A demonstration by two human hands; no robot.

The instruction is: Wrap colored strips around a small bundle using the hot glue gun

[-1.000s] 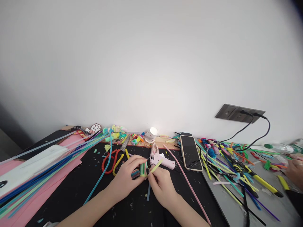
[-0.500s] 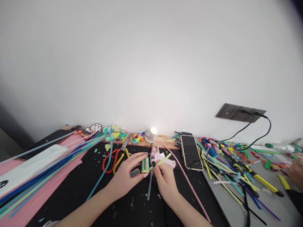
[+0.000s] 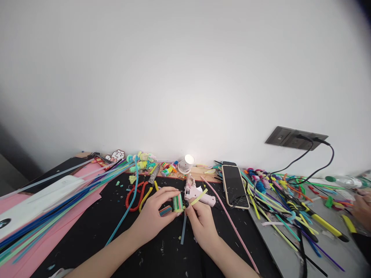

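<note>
My left hand is closed around a small striped roll in green, pink and white, with a yellow-green band along its lower edge. Fingers above and a thumb below grip it. Just right of the roll, my right hand pinches a pale yellow fuzzy strip, whose free end points up and right. The strip's other end meets the roll's lower right edge. Behind my right hand lies a pale pink glue gun. A blue-grey stick rests below the fingertips.
Red-and-yellow-handled scissors lie left of my hands. A white paper cup stands by the wall, with a phone to its right. Fuzzy stems spread at left. Yellow-handled pliers and a person's hand are at right.
The fingertips of my right hand have moved slightly left and down, toward the roll, and the yellow strip has shifted with them. My left hand still grips the roll.
</note>
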